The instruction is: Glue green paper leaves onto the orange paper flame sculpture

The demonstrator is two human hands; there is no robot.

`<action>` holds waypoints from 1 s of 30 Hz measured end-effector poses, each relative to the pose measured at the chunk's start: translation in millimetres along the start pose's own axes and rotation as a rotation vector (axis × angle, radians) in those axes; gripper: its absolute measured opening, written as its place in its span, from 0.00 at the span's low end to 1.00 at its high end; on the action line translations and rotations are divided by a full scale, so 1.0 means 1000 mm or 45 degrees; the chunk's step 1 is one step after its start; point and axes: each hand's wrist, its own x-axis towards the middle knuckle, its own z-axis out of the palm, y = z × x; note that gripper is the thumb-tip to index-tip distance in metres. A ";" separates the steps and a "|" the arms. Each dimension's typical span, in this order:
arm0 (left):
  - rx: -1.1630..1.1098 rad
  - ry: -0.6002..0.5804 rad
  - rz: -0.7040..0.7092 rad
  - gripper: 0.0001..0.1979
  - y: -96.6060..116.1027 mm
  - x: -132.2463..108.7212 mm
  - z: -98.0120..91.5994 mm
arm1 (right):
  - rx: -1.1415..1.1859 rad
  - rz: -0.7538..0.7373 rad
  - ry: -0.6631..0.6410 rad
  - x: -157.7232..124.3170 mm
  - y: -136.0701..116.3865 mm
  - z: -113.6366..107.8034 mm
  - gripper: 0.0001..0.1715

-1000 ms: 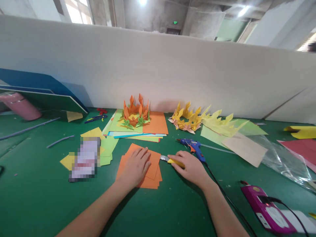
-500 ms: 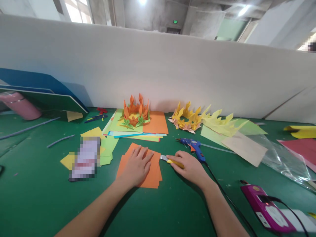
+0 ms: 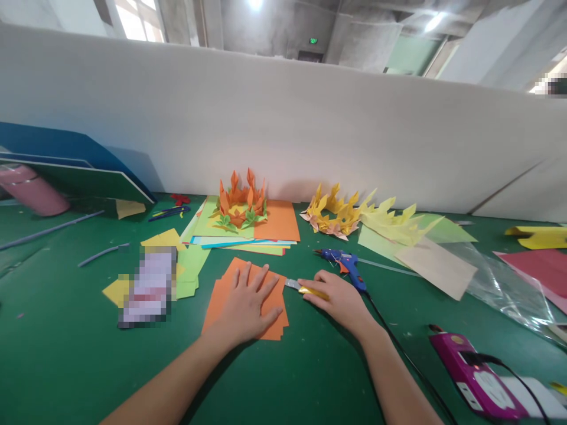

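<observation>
My left hand [image 3: 250, 301] lies flat with its fingers spread on several overlapping orange paper sheets [image 3: 215, 307]. To its right, my right hand [image 3: 334, 295] is wrapped round a yellow utility knife [image 3: 315, 292], which lies low over the green table. The knife's blade points left and its tip meets the right edge of the orange sheets. Beyond the right hand lies a blue glue gun [image 3: 348, 262], its black cord running past the right forearm.
An orange paper crown [image 3: 241, 203] sits on coloured sheets behind the hands. A yellow crown [image 3: 334, 212] stands right of it. A blurred phone [image 3: 149, 286] lies left, a magenta power box [image 3: 476, 372] at right front. A white partition [image 3: 283, 130] rises behind.
The fingers of my left hand have spread wider, with the thumb further out to the right on the orange paper. The whole view has shifted slightly; my right hand keeps its hold on the knife.
</observation>
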 end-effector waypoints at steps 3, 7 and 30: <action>0.013 0.013 0.005 0.31 -0.001 0.001 0.002 | -0.054 -0.036 0.053 0.000 0.002 0.001 0.16; -0.001 -0.025 -0.007 0.32 0.000 0.001 0.001 | -0.105 -0.085 0.110 0.001 0.005 0.004 0.17; 0.000 -0.086 -0.029 0.37 0.003 0.001 -0.003 | -0.168 -0.058 0.125 0.003 0.010 0.007 0.17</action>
